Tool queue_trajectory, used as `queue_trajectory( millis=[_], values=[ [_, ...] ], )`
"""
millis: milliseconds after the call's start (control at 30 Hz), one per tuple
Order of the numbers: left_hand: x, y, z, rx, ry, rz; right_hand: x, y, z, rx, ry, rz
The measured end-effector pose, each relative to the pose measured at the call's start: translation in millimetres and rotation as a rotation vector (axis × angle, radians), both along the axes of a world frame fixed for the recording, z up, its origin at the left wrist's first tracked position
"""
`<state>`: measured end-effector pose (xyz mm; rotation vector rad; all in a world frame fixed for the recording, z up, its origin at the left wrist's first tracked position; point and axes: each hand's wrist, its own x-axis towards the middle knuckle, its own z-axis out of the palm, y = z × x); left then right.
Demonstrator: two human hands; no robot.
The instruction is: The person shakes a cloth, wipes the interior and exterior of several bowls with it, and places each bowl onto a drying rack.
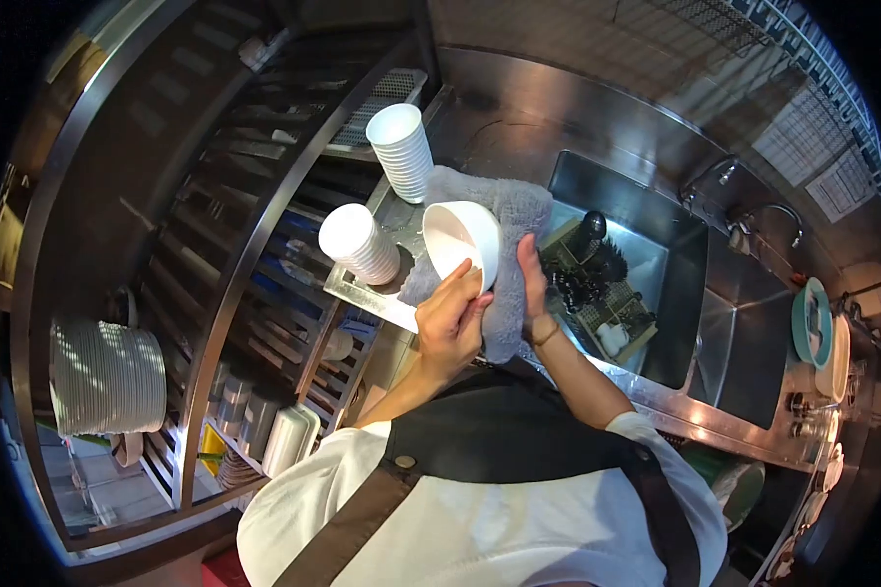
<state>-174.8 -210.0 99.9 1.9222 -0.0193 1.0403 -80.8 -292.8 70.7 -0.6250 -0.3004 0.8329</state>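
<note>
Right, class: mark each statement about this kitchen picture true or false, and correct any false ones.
1. The left hand holds a white bowl. True.
2. The right hand holds a sponge. False: it holds a grey cloth.
3. White cups stand stacked left of the bowl. True.
4. The sink is bare. False: a rack of dark utensils sits in it.

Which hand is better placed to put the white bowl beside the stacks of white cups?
Probably the left hand: it grips the white bowl by its rim, on the side of the cup stacks. The right hand holds the grey cloth.
</note>
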Motion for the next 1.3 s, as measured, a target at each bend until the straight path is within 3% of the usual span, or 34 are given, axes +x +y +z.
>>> queue_trajectory(
  millis=[267, 400, 433, 500, 533, 600, 633, 667, 733, 800, 833, 867, 900, 933, 967, 1000, 1067, 1100, 1133, 1167, 1200, 1267, 1300],
  values=[
    [9, -6, 6, 0.182, 0.061, -0.029, -19, -7, 32, 0.051, 0.247, -0.067],
    [3, -15, 8, 0.16, 0.077, -0.042, -18, -15, 6, 0.062, 0.131, -0.141],
    [-3, -19, 12, 0.054, 0.136, -0.053, -17, -17, 0, 0.061, 0.128, -0.142],
    [-9, -22, 14, -0.072, 0.176, -0.09, -18, -19, -1, -0.112, -0.39, -0.582],
    [-11, -22, 13, -0.072, 0.175, -0.092, -13, -24, -2, -0.113, -0.391, -0.585],
    [-13, -19, 9, -0.201, 0.12, -0.148, 12, -45, -8, -0.198, -0.576, -0.499],
    [-17, -13, 1, -0.361, 0.194, -0.274, 25, -59, -15, -0.182, -0.49, -0.395],
    [-14, -13, -7, -0.364, 0.202, -0.282, 26, -72, 1, -0.177, -0.322, -0.226],
    [4, -10, -26, -1.098, 0.119, -0.473, 37, -97, -11, -0.254, -0.47, 0.038],
    [25, 0, -90, -1.184, 0.158, -0.587, 13, -99, 1, -0.467, -0.818, 0.09],
    [36, -11, -111, -1.34, 0.234, -0.462, 6, -95, 0, -0.557, -0.644, 0.188],
    [43, -19, -120, -1.485, 0.314, -0.33, 2, -99, -1, -0.561, -0.639, 0.181],
    [41, -29, -102, -1.619, 0.498, -0.255, -2, -103, -2, -0.633, -0.801, 0.18],
    [34, -31, -85, -1.68, 0.707, -0.319, -4, -106, -3, -0.706, -0.963, 0.18],
    [30, -31, -80, -1.699, 0.766, -0.398, -2, -107, -4, -0.712, -0.96, 0.177],
    [31, -30, -74, -1.712, 0.823, -0.48, 2, -106, -6, -0.693, -1.186, 0.142],
    [37, -25, -66, -1.715, 0.871, -0.47, 4, -105, -12, -0.643, -1.605, 0.065],
    [45, -21, -64, -1.646, 0.825, -0.535, 10, -102, -1, -0.635, -1.657, 0.058],
    [52, -19, -63, -1.577, 0.778, -0.603, 7, -101, -10, -0.646, -1.646, 0.046],
    [59, -22, -63, -1.423, 0.672, -0.543, 2, -98, -16, -0.697, -1.573, -0.179],
    [61, -25, -62, -1.422, 0.681, -0.551, -1, -95, -20, -0.741, -1.492, -0.399],
    [62, -28, -53, -0.536, 0.337, -0.416, -9, -88, -15, -0.868, -1.379, -0.338],
    [63, -26, -52, -0.456, 0.264, -0.449, -10, -82, -10, -0.677, -0.998, -0.316]
  ],
)
